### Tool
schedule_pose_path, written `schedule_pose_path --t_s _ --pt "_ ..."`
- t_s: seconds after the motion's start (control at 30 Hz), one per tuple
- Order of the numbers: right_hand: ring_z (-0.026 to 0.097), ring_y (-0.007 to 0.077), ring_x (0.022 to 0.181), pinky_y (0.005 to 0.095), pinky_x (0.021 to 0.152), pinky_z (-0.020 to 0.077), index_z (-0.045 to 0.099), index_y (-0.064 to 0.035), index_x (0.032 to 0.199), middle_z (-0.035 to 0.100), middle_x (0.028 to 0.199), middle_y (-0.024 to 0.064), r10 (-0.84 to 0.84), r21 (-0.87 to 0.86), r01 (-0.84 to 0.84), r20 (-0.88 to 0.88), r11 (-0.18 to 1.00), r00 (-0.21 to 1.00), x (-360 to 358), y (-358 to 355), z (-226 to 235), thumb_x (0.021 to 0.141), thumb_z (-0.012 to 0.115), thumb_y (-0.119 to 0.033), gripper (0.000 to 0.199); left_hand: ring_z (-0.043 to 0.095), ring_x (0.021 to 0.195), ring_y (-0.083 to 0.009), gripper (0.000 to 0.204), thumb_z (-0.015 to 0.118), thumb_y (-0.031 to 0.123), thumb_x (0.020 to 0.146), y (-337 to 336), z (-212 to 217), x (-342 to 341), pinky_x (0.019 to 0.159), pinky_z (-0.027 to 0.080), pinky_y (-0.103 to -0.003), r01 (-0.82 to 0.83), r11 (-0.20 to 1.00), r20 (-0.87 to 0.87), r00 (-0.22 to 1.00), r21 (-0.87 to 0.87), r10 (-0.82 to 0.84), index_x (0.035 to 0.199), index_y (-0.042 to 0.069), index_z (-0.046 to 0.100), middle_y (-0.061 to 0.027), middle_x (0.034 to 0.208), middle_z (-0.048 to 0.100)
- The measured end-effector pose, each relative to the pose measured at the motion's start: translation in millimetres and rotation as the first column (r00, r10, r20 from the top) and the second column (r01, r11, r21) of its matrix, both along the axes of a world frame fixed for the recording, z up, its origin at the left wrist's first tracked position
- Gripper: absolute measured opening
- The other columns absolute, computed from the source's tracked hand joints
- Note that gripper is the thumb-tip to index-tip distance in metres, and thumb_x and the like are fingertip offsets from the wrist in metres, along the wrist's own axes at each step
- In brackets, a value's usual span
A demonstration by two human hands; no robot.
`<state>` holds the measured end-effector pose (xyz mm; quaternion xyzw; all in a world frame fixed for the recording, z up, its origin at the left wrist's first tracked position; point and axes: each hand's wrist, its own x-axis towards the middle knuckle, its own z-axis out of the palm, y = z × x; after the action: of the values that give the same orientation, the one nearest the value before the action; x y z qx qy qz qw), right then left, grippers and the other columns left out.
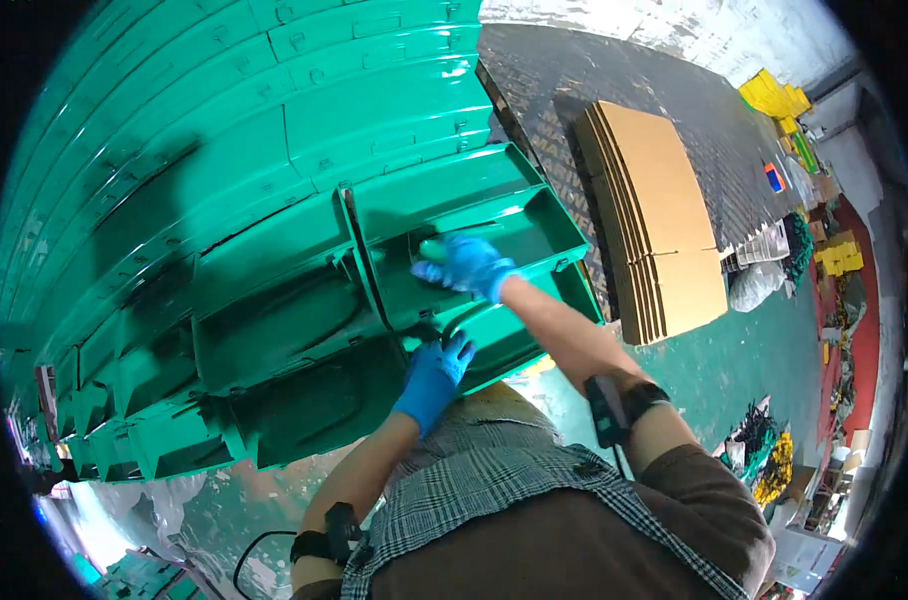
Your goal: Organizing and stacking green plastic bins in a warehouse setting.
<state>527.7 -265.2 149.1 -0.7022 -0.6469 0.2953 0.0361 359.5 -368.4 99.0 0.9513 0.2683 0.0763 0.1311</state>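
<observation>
Large green plastic bins [464, 195] stand side by side in front of me, with long open compartments. Inside the rightmost bin is my right hand [466, 267], in a blue glove, its thumb and fingers closed around a small green piece that I cannot make out. My left hand [432, 382], also gloved in blue, rests on the near part of the same bin, close to its divider. Its fingers are stretched out and apart, and nothing shows in them. Shadow darkens the bin beside it on the left.
Tall nested stacks of green bins [214, 110] rise behind and to the left. Flat brown cardboard sheets [664, 220] lean in a stack at the right, on a dark patterned surface [624, 80]. Further right are a clear plastic bag [757, 285] and a black and yellow heap [764, 455] on the green floor.
</observation>
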Motion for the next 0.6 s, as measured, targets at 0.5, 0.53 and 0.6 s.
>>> schedule_pose_path --t_s 0.5,0.53,0.6 --pt "0.054 0.0137 0.072 0.0302 0.066 0.0452 0.064 -0.0037 0.092 0.064 0.080 0.0049 0.169 -0.251 -0.263 -0.342 0.931 0.924 148 36 42 0.071 0.063 -0.013 0.023 0.060 0.067 -0.0294 0.027 0.056 0.022 0.085 -9 91 33 0.059 0.048 -0.041 0.327 0.791 0.429 0.899 -0.517 -0.091 0.110 0.013 0.053 -0.0120 0.080 0.058" --pt "0.053 0.0145 0.067 0.0299 0.061 0.0441 0.064 -0.0038 0.081 0.062 0.075 0.0038 0.143 -0.327 -0.220 -0.244 0.919 0.959 174 33 23 0.073 0.060 -0.014 0.014 0.060 0.067 -0.0294 0.026 0.056 0.021 0.085 -13 91 47 0.059 0.048 -0.041 0.286 0.786 0.441 0.897 -0.547 -0.020 0.110 0.013 0.053 -0.0119 0.080 0.059" --pt "0.060 0.0229 0.072 0.0334 0.060 0.0466 0.066 -0.0073 0.085 0.064 0.087 0.0120 0.159 -0.239 -0.137 0.075 0.961 0.984 176 30 24 0.075 0.057 -0.014 0.015 0.060 0.067 -0.0294 0.026 0.056 0.019 0.084 -13 87 65 0.057 0.047 -0.041 0.155 0.774 0.426 0.891 -0.614 0.160 0.109 0.013 0.053 -0.0117 0.078 0.059"
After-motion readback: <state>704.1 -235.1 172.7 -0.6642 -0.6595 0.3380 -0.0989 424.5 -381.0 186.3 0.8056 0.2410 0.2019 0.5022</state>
